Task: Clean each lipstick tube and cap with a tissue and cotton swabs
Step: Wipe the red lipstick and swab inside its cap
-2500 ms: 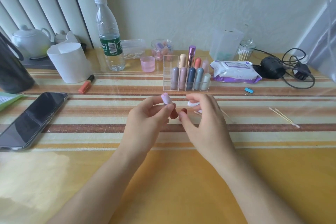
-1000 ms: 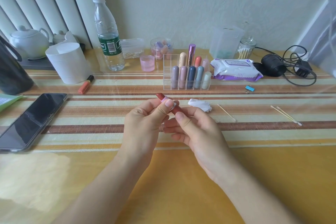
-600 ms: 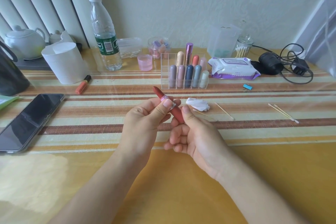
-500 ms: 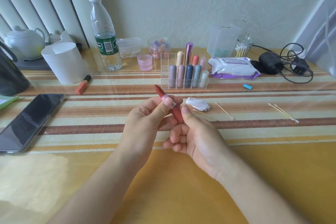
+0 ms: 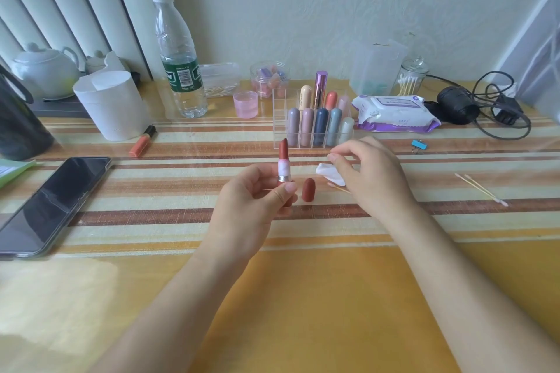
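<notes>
Left hand grips the lipstick by its base, long axis toward 12 o'clock. Right hand hovers loosely curved, holding nothing, over the tissue, which lies at 2 o'clock from the left hand, so the right is nearer. The cap stands between them, with a swab at the tissue's 6 o'clock.

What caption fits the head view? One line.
Left hand holds an open lipstick upright, cap standing beside it; right hand hovers over tissue.
</notes>
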